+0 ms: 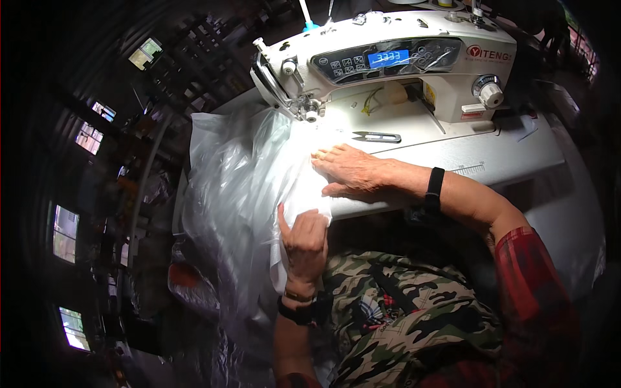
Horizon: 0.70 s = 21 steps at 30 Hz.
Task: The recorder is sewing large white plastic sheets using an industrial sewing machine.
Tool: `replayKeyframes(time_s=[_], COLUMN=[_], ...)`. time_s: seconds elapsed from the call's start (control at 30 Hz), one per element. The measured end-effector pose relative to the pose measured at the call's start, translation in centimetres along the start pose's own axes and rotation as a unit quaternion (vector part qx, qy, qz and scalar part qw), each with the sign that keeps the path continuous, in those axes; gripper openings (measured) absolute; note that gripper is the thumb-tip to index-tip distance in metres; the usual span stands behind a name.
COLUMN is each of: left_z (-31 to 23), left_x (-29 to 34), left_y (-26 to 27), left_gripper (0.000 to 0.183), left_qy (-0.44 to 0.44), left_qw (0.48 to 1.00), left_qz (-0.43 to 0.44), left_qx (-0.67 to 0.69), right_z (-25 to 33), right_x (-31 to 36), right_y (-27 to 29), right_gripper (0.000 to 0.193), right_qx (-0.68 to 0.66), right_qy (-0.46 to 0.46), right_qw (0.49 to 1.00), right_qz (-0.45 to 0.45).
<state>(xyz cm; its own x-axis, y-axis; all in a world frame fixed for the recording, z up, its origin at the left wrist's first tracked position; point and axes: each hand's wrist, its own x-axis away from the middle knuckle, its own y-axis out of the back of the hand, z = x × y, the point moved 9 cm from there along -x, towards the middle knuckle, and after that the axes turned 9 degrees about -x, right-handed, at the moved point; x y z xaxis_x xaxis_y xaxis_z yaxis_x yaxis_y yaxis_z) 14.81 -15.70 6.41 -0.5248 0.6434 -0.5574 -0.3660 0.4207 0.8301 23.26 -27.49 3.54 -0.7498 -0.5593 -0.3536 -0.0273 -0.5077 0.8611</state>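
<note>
A white, shiny, thin sheet [236, 171], fabric or plastic, spreads under the head of a white sewing machine [401, 58] and hangs over the table's front edge. My left hand [304, 244] is closed on the near edge of this sheet, its index finger pointing up and the other fingers curled in. Laid on the sheet's right edge, just in front of the needle area, my right hand [352, 171] has its fingers stretched out toward the left. Bright lamp glare washes out the needle and presser foot.
Dark-handled thread snips [376, 137] lie on the machine bed behind my right hand. A yellowish spool [393, 94] and yellow thread sit under the machine arm. The handwheel [488, 90] is on the right. A camouflage cloth [407, 310] covers my lap.
</note>
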Motion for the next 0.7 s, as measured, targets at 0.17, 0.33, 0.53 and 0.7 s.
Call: replayKeyframes(time_s=[0.17, 0.33, 0.53, 0.7], left_z=[0.6, 2.2, 3.3, 4.3], left_x=[-3.9, -7.4, -8.5, -6.5], left_y=[-2.0, -4.0, -4.9, -4.3], left_gripper=[0.008, 0.015, 0.009, 0.005], left_qy=[-0.035, -0.045, -0.03, -0.009], left_qw=[0.998, 0.996, 0.998, 1.0], left_qz=[0.002, -0.011, -0.037, -0.004], left_qx=[-0.056, -0.07, -0.052, 0.001], right_z=[-1.1, -1.1, -1.2, -1.2], right_x=[-0.3, -0.3, 0.4, 0.4], right_y=[-0.4, 0.5, 1.1, 1.9], right_gripper=[0.043, 0.032, 0.029, 0.022], right_qx=[-0.029, -0.043, -0.068, -0.129], right_qy=[-0.044, -0.029, -0.046, -0.053], right_qw=[0.998, 0.997, 0.993, 0.984], right_qz=[0.036, -0.054, -0.08, -0.112])
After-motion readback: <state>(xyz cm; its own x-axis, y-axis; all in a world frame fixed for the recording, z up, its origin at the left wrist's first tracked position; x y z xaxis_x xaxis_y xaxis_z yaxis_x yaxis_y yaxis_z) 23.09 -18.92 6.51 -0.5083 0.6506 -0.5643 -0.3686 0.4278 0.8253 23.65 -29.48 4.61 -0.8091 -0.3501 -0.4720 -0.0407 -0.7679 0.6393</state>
